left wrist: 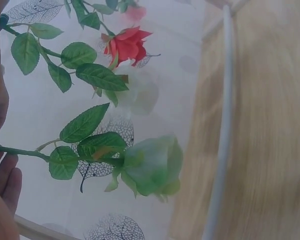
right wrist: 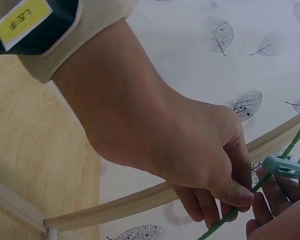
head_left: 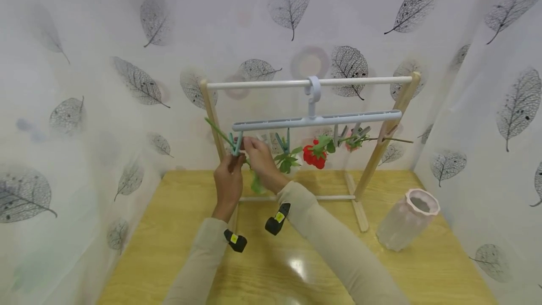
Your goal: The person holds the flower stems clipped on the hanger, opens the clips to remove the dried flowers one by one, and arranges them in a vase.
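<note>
A white-green rose (left wrist: 152,167) hangs by its green stem (right wrist: 257,187) at the left end of the hanger (head_left: 275,123). The stem runs up through the light teal clothespin (head_left: 237,144), its cut end sticking out to the upper left. My left hand (head_left: 228,180) is at the clothespin's lower end, fingers curled round it beside the stem. Just below, my right hand (right wrist: 190,145) pinches the stem between thumb and fingers. Another teal clothespin (head_left: 286,142) holds a leafy stem to the right. The red rose (head_left: 314,154) hangs beyond it.
A wooden stand with a white top bar (head_left: 262,84) carries the hanger. Grey clothespins (head_left: 336,135) hold more stems on the right, near a pink clothespin (head_left: 387,133). A pink-white vase (head_left: 404,222) stands on the table (head_left: 262,258) at right. Leaf-printed sheets surround it.
</note>
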A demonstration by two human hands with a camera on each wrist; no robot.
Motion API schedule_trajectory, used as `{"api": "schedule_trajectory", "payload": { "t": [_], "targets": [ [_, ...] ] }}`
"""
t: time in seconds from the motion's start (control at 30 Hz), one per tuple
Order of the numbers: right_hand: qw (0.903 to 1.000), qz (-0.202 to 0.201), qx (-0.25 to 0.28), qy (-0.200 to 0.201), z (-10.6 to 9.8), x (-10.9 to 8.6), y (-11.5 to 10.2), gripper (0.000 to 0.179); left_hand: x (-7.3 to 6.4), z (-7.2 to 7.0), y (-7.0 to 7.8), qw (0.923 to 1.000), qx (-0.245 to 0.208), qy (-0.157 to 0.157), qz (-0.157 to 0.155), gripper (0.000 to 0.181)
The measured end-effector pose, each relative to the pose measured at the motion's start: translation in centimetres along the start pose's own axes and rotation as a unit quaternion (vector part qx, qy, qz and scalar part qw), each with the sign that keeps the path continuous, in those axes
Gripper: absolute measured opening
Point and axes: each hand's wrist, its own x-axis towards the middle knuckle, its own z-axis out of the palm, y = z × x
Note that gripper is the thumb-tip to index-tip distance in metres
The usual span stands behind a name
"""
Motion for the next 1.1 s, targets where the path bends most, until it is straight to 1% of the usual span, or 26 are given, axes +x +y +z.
{"api": "schedule_trajectory", "payload": {
  "t": [0.1, 0.23, 0.43, 0.63, 0.73, 0.87, 1.1],
  "targets": [
    [0.9994, 0.016, 0.032, -0.007, 0.2, 0.3, -0.1, 0.039, 0.0, 0.0, -0.1, 1.0, -0.001, -0.002, 0.009, 0.02],
    [0.9966, 0.036, 0.07, -0.024, 0.3, 0.7, -0.2, 0.04, 0.1, 0.0, -0.3, 0.9999, -0.002, -0.005, 0.01, 0.019],
    [0.9917, 0.06, 0.099, -0.056, 0.2, 1.0, -0.1, 0.043, 0.0, 0.1, -0.5, 1.0, -0.001, -0.008, 0.005, 0.018],
    [0.9841, 0.071, 0.14, -0.083, 0.2, 1.4, 0.3, 0.045, 0.1, 0.1, -0.7, 0.9998, -0.002, -0.003, 0.017, 0.017],
    [0.9803, 0.072, 0.163, -0.086, 0.2, 1.6, 0.3, 0.044, 0.1, 0.1, -0.6, 0.9997, 0.001, -0.003, 0.026, 0.017],
    [0.9748, 0.08, 0.189, -0.087, 0.3, 1.6, 0.1, 0.043, 0.1, -0.1, -0.4, 0.9996, 0.003, -0.005, 0.029, 0.017],
    [0.9664, 0.104, 0.226, -0.067, 0.5, 1.7, -0.2, 0.043, 0.1, -0.2, -0.1, 0.9996, 0.007, -0.001, 0.027, 0.015]
  ]
}}
